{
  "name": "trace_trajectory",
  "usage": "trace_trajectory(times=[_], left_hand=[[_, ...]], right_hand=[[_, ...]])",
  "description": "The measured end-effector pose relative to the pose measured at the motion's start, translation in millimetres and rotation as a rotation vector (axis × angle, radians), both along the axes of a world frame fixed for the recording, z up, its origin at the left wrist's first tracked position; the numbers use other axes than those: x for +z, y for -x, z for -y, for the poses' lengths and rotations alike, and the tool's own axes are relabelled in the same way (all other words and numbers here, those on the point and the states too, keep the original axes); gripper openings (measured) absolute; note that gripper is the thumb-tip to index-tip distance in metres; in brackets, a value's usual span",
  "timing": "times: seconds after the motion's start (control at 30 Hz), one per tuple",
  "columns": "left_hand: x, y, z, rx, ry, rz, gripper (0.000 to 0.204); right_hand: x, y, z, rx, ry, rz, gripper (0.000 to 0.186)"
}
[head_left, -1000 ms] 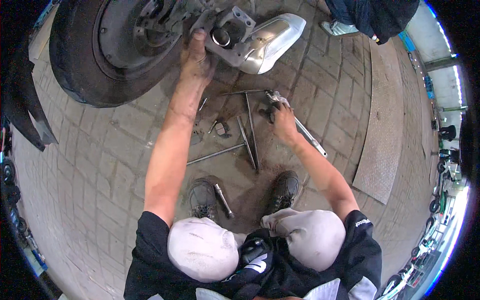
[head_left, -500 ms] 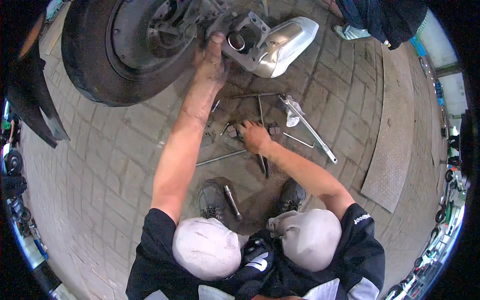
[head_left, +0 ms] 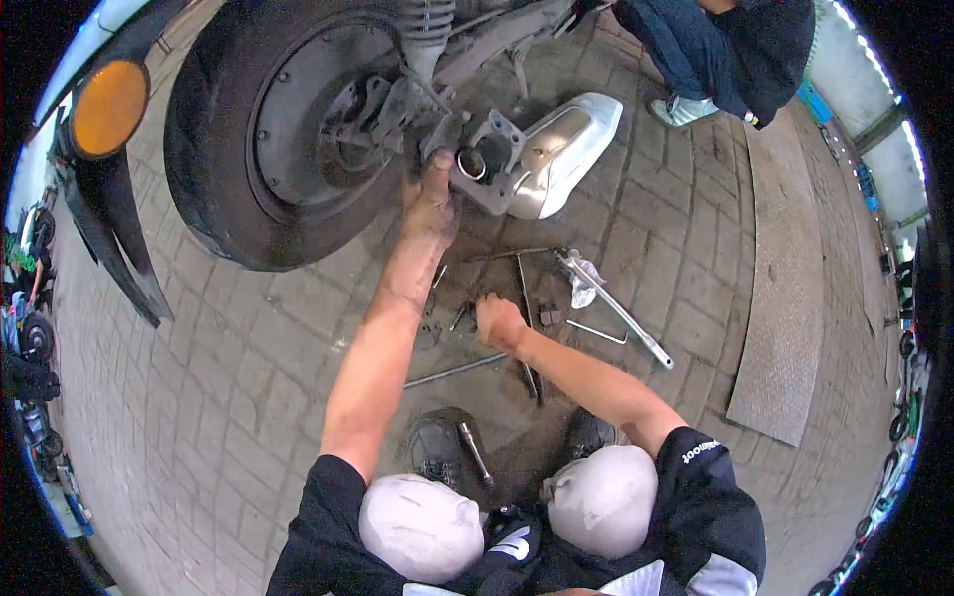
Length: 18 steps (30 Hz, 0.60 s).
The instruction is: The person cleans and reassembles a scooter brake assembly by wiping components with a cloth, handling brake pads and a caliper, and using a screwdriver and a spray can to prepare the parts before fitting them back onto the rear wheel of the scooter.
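My left hand (head_left: 431,204) is wrapped round a grey metal brake caliper (head_left: 485,177) with a round bore, its thumb on top, close beside the wheel (head_left: 214,189). My right hand (head_left: 499,323) is down at the floor with fingers curled together; what they pinch is hidden. Just right of it lies a small dark brake pad (head_left: 549,314). A thin dark bar (head_left: 527,288) runs past that hand. Left of its fingertips sits a small dark metal piece (head_left: 459,316).
A silver-and-white cover (head_left: 564,154) lies behind the caliper. A long ratchet handle (head_left: 621,313), clear plastic bag (head_left: 586,286), hex key (head_left: 596,332) and rod (head_left: 452,371) are on the paving. A socket extension (head_left: 475,454) lies between my shoes. Another person (head_left: 696,60) crouches far right.
The view has tilted up, showing more of the wheel and spring. One brake pad by my right fingers no longer shows, and those fingers have closed. My left hand stays on the caliper.
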State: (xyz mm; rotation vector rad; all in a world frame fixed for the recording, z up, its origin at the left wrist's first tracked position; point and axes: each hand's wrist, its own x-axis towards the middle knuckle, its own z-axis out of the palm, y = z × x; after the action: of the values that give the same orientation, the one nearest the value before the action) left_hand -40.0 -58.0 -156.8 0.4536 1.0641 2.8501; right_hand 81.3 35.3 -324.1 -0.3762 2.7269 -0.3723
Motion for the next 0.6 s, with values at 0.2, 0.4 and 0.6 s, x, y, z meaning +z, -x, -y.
trace_trajectory(times=[0.2,0.4,0.6], left_hand=[[-12.2,3.4,-2.1,0.016,0.035,0.011,0.071],[-17.4,5.3,-12.1,0.233,0.21,-0.186,0.071],[0.7,2.0,-23.3,0.224,0.214,-0.113,0.079]], right_hand=[[38.1,6.2,-55.5,-0.52,0.731,-0.073,0.03],[161.1,11.0,-77.1,-0.639,1.502,-0.061,0.033],[180.0,28.6,-77.4,-0.638,1.753,0.044,0.031]])
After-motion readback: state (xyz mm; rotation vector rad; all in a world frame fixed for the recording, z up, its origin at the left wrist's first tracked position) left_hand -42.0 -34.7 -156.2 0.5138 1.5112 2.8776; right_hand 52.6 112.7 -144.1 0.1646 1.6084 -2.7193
